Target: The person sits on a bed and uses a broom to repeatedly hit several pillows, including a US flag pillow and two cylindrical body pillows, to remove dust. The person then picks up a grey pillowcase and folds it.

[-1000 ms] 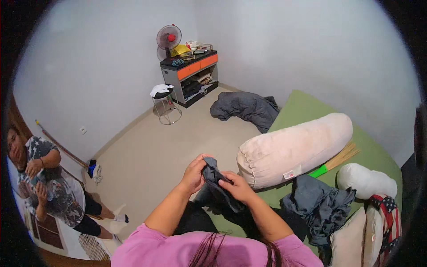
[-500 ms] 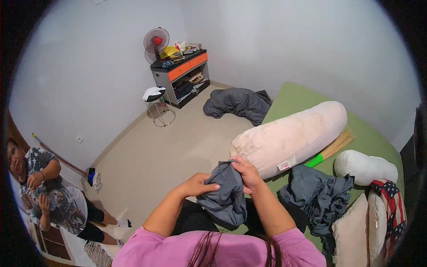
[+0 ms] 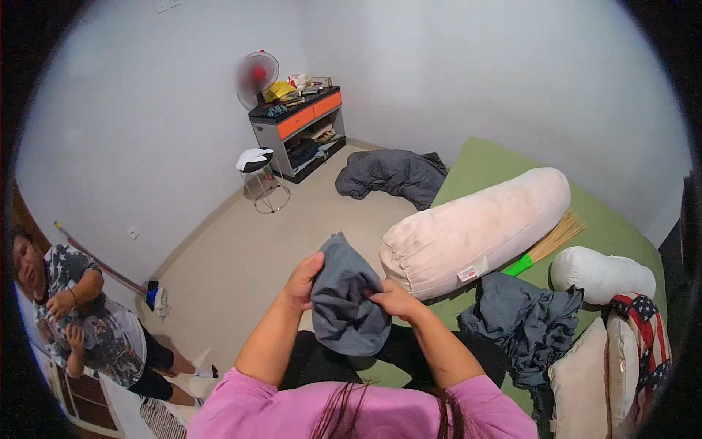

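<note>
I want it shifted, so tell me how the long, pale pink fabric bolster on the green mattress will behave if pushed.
The bolster would likely roll, given its rounded, cylindrical body. Its wrinkled, gathered end suggests it should give softly. The green-handled straw broom beside it may hinder rolling.

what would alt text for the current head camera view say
A left hand and right hand hold a gray cloth; at right, a green mattress carries a pale bolster and a broom, and another person stands at far left.
</note>
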Demonstrator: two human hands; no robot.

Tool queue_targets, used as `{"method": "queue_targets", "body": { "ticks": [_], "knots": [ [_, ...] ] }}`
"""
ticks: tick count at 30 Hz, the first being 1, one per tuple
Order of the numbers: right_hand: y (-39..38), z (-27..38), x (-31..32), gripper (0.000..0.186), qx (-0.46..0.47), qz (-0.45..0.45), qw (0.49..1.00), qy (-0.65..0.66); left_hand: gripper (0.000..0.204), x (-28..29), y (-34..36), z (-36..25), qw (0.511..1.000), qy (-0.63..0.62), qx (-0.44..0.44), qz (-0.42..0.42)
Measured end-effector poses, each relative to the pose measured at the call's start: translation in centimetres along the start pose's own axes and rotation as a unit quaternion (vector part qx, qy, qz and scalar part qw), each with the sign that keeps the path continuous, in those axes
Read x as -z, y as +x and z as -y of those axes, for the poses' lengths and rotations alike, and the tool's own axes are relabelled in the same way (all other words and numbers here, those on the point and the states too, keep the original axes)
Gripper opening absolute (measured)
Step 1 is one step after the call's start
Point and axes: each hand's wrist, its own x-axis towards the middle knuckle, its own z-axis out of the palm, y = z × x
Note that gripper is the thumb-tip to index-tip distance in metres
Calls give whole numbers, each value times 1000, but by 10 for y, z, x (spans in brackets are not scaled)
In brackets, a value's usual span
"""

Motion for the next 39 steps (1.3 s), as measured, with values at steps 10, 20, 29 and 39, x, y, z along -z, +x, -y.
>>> {"method": "queue_targets", "body": {
  "ticks": [10,20,29,39],
  "knots": [
    [-15,32,-2,30,157,-60,848,503,25,57,11,9,852,476,-175,-131],
    [-60,76,26,38,190,-159,855,456,15,30,3,39,922,384,40,20],
    [-37,59,27,34,77,-197,909,359,21,17,24,62,880,472,36,24],
    [-24,44,29,47,274,-379,839,-277,14,15,21,33,995,14,-66,-78]
  ]
}}
